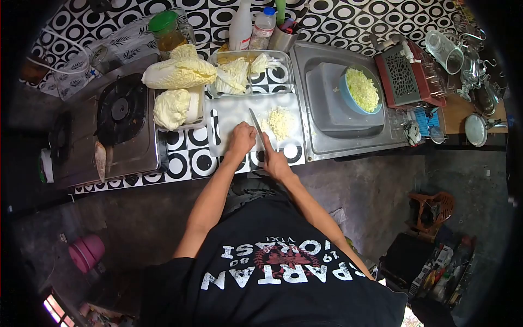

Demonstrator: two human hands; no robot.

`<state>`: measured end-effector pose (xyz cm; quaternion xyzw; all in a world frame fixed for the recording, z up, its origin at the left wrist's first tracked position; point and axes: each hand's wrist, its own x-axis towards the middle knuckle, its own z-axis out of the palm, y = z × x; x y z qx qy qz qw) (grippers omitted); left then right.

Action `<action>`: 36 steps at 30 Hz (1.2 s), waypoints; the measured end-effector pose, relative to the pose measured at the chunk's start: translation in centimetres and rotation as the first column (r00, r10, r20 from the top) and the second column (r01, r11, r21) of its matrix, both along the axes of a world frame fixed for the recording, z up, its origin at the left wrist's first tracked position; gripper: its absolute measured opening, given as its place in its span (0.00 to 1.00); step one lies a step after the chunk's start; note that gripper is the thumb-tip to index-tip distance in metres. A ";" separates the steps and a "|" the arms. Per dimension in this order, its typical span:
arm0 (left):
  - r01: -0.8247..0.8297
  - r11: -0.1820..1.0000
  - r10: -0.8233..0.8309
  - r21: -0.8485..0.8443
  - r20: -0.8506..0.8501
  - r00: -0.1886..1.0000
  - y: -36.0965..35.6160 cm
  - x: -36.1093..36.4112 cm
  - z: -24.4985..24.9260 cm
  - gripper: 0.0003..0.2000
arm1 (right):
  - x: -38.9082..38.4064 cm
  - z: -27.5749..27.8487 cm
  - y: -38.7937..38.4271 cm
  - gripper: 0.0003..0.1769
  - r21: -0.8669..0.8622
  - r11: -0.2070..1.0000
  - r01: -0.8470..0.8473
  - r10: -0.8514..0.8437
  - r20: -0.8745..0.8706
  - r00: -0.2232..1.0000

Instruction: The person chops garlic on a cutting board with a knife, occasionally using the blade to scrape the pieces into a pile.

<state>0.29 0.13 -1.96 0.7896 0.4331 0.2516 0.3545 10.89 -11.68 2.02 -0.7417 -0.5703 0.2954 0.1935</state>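
My right hand (271, 157) is wrapped round the handle of a knife (254, 119), whose blade points up and left over a translucent cutting board (227, 111). Just left of the blade, my left hand (243, 136) is closed at the board, its fingers curled; what they hold, if anything, is hidden. A pile of finely chopped pale cabbage (279, 123) lies on the board right of the knife. Behind the board stands a clear tray (214, 94) with cabbage leaves (232, 76). To the left are a whole napa cabbage (180, 74) and a cut piece (171, 109).
A blue bowl (348, 97) of chopped cabbage stands in the steel sink (311, 131) on the right. Bottles (240, 30) and a green-lidded jar (166, 35) are at the back. A gas stove (136, 150) is on the left, a red rack (400, 76) beyond the sink.
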 end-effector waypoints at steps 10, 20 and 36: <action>0.020 1.000 -0.020 0.021 -0.016 1.000 0.4 0.1 0.0 0.04 | 0.5 0.6 0.1 0.40 -0.029 1.000 0.011 -0.014 -0.101 0.995; -0.027 0.996 0.028 -0.090 0.013 1.000 -0.2 0.3 1.0 0.05 | 0.1 0.2 -1.1 0.39 -0.014 0.997 0.072 -0.074 -0.198 0.977; 0.014 0.998 -0.013 -0.057 0.021 1.000 -0.5 -0.7 0.6 0.06 | -0.2 2.3 -1.9 0.42 -0.044 0.997 0.063 -0.067 -0.105 0.992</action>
